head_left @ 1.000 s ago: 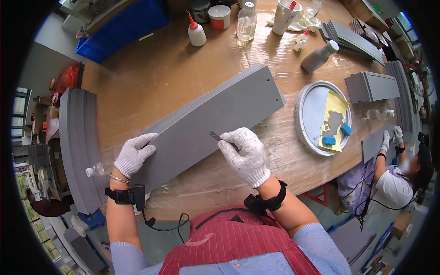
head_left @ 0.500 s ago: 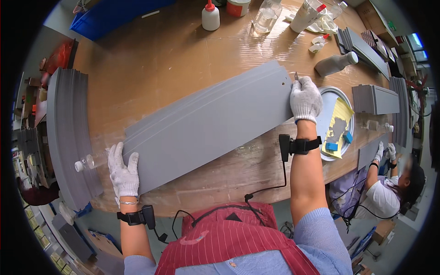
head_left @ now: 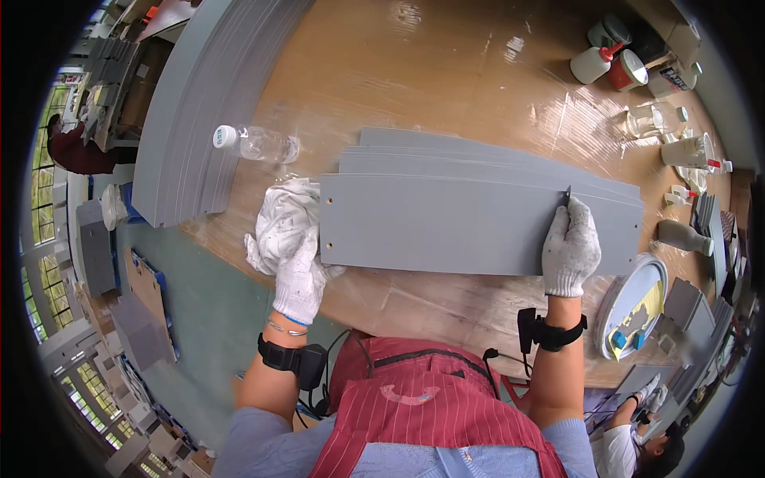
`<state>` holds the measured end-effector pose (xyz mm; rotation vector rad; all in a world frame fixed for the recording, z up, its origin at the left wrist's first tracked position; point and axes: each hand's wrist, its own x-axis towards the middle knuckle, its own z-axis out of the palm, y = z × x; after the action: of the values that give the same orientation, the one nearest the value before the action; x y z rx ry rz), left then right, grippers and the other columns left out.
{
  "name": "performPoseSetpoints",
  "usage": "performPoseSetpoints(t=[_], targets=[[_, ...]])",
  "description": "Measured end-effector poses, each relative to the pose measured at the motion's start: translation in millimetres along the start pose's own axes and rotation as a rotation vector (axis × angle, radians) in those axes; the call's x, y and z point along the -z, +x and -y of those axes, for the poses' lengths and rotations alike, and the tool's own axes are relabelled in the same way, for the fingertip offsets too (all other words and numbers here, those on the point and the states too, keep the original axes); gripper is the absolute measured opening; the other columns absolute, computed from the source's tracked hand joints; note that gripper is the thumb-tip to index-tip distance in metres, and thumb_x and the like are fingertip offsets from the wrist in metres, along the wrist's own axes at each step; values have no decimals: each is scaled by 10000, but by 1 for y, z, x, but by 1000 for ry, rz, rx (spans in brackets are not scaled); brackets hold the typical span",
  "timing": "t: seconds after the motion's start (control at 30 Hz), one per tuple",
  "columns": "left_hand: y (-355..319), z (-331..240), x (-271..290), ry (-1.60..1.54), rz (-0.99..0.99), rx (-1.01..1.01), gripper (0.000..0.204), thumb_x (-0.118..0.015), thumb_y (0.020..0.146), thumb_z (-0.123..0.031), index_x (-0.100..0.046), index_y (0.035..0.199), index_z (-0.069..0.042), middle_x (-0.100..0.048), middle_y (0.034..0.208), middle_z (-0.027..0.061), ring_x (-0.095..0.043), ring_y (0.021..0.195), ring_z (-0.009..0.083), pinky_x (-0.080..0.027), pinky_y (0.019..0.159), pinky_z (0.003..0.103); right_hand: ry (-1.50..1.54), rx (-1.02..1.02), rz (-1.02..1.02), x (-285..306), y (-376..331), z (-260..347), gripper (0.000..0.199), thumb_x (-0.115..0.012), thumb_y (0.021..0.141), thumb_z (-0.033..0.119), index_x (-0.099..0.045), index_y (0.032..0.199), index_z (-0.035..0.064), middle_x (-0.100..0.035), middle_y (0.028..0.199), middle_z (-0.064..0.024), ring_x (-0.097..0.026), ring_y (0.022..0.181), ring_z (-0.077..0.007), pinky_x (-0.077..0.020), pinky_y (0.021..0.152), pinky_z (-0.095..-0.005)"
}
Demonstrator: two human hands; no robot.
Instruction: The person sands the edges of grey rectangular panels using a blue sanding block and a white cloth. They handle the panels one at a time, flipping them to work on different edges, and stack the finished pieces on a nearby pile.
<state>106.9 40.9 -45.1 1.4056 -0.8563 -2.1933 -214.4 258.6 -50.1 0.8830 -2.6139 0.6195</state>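
Observation:
A long flat grey panel (head_left: 446,223) lies across the table in front of me, on top of several similar panels fanned out behind it. Small holes show near its ends. My left hand (head_left: 300,275), in a white knit glove, is closed on a crumpled white cloth (head_left: 285,213) beside the panel's left end. Resting over the panel's right part is my gloved right hand (head_left: 571,251). From its fingers pokes the dark tip of a small blade (head_left: 567,193); the rest of it is hidden in the grip.
Tall grey panel stacks (head_left: 199,119) stand at left, with a clear plastic bottle (head_left: 259,145) beside them. A white lid (head_left: 610,311) carries yellow paper and blue blocks. Bottles and tubs, including a red-tipped white bottle (head_left: 591,65), line the far right. Another person (head_left: 629,446) works at lower right.
My view has swung left. My left hand has left the panel's end and now grips the white cloth. My right hand, still with the blade, has moved from the panel's right edge onto its face.

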Motion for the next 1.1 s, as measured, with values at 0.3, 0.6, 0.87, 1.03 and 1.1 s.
performPoseSetpoints(t=[0.3,0.6,0.87,1.03,1.1], targets=[[18,-8,13,-350,203,201,842,-314,992,-678,-337,1512,-15,-535,1371,180,-570,1219,298,-529,952,466,379,793,773,-15,-74,225,204,-601,845,186,-626,1037,123,-640,773,-24,-672,724,-216,-527,619,-382],[25,1,52,-588,469,321,799,-398,996,-637,-340,1484,-7,-527,1357,216,-583,1201,372,-509,992,570,65,-61,61,-37,-9,132,111,-658,916,99,-713,1004,59,-720,847,-137,-701,712,-279,-555,661,-353],[21,-11,41,-627,336,377,820,-343,999,-660,-349,1482,3,-498,1402,211,-556,1239,387,-500,1007,544,411,404,439,-38,-53,258,171,-666,866,114,-698,1034,116,-685,792,-94,-681,714,-282,-541,647,-392],[22,-8,44,-666,391,403,865,-393,972,-682,-335,1493,6,-485,1404,233,-580,1190,407,-509,972,577,228,24,104,-50,-21,168,190,-690,868,101,-711,1057,85,-709,847,-121,-686,719,-292,-549,656,-383],[27,-8,41,-567,399,388,870,-396,967,-688,-338,1493,3,-483,1405,233,-570,1203,400,-505,984,557,232,217,129,-43,-34,195,214,-684,856,115,-698,1069,98,-693,820,-108,-681,708,-279,-542,629,-395]])
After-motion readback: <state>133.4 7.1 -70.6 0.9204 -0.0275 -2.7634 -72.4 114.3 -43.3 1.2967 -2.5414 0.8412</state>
